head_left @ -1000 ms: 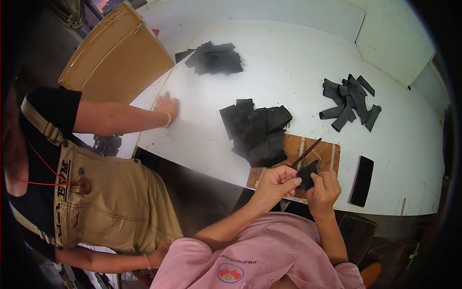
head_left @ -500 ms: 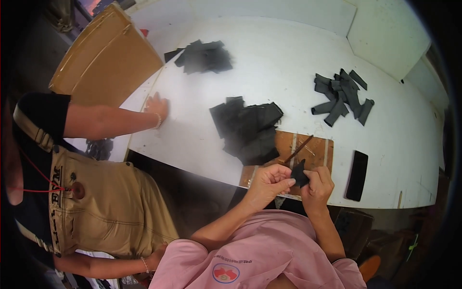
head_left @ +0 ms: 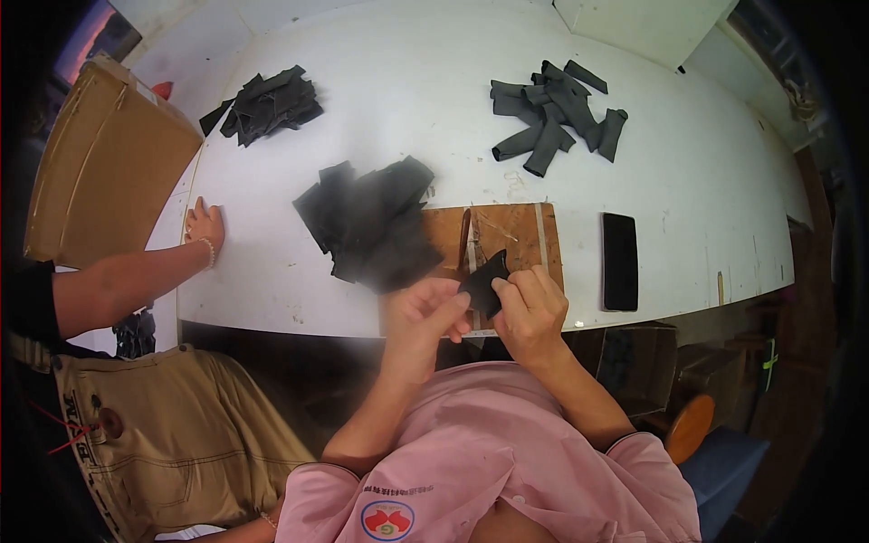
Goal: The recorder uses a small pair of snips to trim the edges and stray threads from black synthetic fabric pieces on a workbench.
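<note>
Between my hands is a small black fabric piece [head_left: 486, 282], held up over the near edge of a brown wooden board [head_left: 529, 231]. My left hand [head_left: 424, 321] pinches its left edge between thumb and fingers. On the other side, my right hand [head_left: 532, 303] grips the right edge with fingers curled in. A dark, narrow stick-like tool [head_left: 466, 237] lies on the board, its lower part hidden by the fabric. To the left, a loose pile of flat black fabric pieces [head_left: 367, 222] overlaps the board. Several dark tube-shaped fabric pieces [head_left: 557, 113] lie farther back on the right.
A black phone [head_left: 620, 262] lies right of the board on the white table [head_left: 398, 109]. Another dark fabric pile [head_left: 272, 104] sits at the back left, near a cardboard box [head_left: 113, 167]. A co-worker's hand [head_left: 205, 233] rests on the table's left side.
The whole view has shifted, so the table's things appear farther left and higher. The fabric piece now looks more spread out between my hands; both still hold it.
</note>
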The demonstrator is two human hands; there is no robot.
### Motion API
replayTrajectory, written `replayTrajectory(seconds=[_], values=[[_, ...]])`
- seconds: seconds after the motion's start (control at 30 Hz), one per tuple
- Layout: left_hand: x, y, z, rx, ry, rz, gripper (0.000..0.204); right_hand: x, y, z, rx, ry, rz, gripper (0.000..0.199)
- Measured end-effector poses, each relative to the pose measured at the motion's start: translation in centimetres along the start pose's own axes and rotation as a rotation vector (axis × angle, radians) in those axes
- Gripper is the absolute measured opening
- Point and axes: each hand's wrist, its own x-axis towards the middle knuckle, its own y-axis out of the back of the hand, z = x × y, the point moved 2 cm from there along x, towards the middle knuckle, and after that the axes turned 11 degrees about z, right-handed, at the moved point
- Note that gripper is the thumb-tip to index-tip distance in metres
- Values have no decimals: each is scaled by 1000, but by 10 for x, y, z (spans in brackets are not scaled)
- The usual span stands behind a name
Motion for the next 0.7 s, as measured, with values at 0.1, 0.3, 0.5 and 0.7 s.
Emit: replayTrajectory(seconds=[0.1, 0.3, 0.5, 0.7], values=[[0, -2, -1, 82, -24, 31, 8, -1, 1, 0, -15, 14, -11, 15], [-1, -11, -7, 344, -392, 198, 5, -4, 3, -5, -47, 81, -16, 12], [-1, -3, 2, 468, -507, 241, 8, 9, 18, -4, 505, -541, -310, 38], [-15, -14, 4, 448, -509, 157, 3, 18, 21, -10, 600, -558, -204, 21]])
